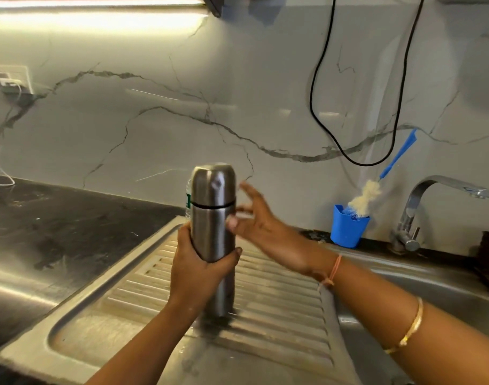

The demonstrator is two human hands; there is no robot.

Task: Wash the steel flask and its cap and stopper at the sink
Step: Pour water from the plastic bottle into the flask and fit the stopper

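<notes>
Bracing the steel flask on the draining board in the wrapped left grip. Hovering the wide, empty right grip beside the cap, likely needing a firm twist

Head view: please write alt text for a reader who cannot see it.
The left hand grips a capped steel flask upright on the sink's drainboard; the right hand, fingers spread, is beside it. A blue cup holding a bottle brush and a tap stand behind.

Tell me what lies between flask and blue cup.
The open right hand, beside the flask; nothing else before the blue cup. Head view.
</notes>
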